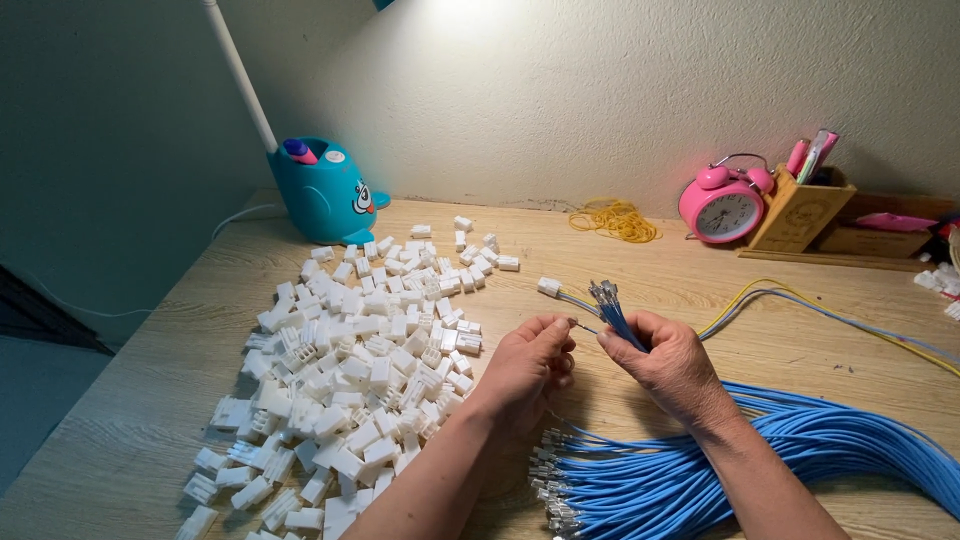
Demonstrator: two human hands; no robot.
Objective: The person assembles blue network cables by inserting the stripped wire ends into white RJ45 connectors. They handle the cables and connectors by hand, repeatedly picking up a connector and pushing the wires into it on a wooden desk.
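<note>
Two bare hands meet above a wooden table (150, 400): right hand (668, 362) grips blue wires (612, 318), left hand (527, 368) pinches one wire's end, beside white plastic connectors (350, 380).

Left half of table: heap of small white plastic connector housings (355, 370) on the light wooden table (150, 400).
Near edge, right: bundle of blue wires with metal terminals (700, 470).
Far left corner: teal cartoon-faced lamp base (325, 195).
Far edge, right: pink twin-bell alarm clock (722, 208), left of the wooden pen holder (800, 213); yellow rubber bands (615, 220) left of the clock.
</note>
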